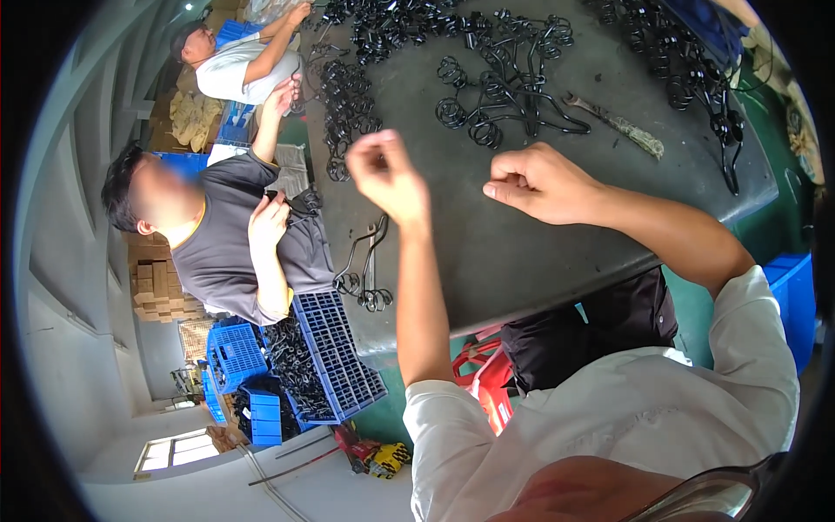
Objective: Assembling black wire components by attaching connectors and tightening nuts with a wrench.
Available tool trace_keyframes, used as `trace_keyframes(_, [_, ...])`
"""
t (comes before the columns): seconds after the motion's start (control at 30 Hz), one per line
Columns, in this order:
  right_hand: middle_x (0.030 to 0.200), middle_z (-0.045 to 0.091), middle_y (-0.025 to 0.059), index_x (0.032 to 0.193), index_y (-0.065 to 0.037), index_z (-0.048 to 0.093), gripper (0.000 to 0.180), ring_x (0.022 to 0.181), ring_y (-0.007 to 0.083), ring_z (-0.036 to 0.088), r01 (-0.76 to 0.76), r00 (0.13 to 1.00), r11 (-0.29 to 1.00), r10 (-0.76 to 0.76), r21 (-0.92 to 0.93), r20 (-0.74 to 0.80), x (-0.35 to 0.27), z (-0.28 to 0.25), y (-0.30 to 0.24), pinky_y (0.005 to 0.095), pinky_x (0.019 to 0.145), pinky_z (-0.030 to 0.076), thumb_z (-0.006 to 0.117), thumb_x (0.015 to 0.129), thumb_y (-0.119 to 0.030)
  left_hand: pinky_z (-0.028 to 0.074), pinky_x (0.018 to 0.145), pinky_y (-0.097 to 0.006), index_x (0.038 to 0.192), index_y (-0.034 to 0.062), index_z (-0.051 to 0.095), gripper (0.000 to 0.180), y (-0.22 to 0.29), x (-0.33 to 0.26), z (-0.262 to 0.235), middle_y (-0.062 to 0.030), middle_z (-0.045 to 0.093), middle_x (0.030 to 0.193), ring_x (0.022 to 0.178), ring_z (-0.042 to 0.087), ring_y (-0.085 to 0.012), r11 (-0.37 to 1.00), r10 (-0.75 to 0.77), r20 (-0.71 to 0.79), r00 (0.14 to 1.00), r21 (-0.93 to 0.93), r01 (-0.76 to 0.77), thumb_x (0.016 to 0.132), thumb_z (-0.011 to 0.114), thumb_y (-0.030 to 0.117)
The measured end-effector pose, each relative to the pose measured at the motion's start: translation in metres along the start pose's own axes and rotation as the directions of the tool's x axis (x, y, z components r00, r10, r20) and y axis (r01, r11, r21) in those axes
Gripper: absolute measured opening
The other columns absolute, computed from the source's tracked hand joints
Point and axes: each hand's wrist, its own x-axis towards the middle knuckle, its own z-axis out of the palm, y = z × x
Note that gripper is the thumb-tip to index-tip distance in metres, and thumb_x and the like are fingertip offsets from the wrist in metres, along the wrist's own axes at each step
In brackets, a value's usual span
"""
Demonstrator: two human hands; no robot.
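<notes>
Now | left hand (pixel 389 178) pinched | right hand (pixel 541 181) fisted | wire hook (pixel 366 265) lengthwise up-down

1. The left hand (pixel 389 178) and right hand (pixel 541 181) hover side by side over the table (pixel 522 252).
2. A wire spring cluster (pixel 504 87) lies beyond them, a wrench (pixel 616 124) to its right.
3. A wire piece (pixel 365 270) lies left of the left forearm.
4. Crates (pixel 335 357) sit below the table's left edge.
</notes>
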Motion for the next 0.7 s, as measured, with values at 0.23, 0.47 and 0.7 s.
trace_keyframes(0.23, [0.063,0.061,0.0158,0.075,-0.003,0.059,0.021,0.064,0.0365,0.065,0.195,0.974,0.862,-0.115,-0.467,0.195,-0.003,0.005,0.019,0.0496,0.06,0.047,0.074,0.084,-0.016,0.045,0.051,-0.035,0.079,0.0026,0.062,0.021,0.012,-0.076,0.022,-0.0113,0.064,0.064,0.051,0.059,-0.0242,0.996,-0.016,0.576,0.818,0.08,-0.038,0.094,0.073,0.012])
trace_keyframes(0.47, [0.064,0.061,0.0144,0.074,-0.005,0.06,0.022,0.067,0.0363,0.064,0.195,0.952,0.82,-0.027,-0.538,0.304,0.005,0.004,0.022,0.0484,0.062,0.047,0.072,0.086,-0.018,0.05,0.06,-0.045,0.084,0.0038,0.063,0.019,0.013,-0.067,0.012,-0.0154,0.07,0.074,0.065,0.067,-0.0366,0.974,-0.113,0.742,0.661,0.214,-0.073,0.093,0.071,0.018])
trace_keyframes(0.7, [0.065,0.062,0.0146,0.073,-0.005,0.06,0.023,0.07,0.0382,0.065,0.16,0.949,0.829,0.019,-0.535,0.313,0.007,0.006,0.018,0.0511,0.066,0.049,0.071,0.087,-0.02,0.052,0.066,-0.048,0.086,0.0042,0.065,0.017,0.019,-0.06,0.006,-0.0155,0.072,0.081,0.075,0.069,-0.039,0.957,-0.099,0.763,0.639,0.25,-0.15,0.094,0.068,0.019])
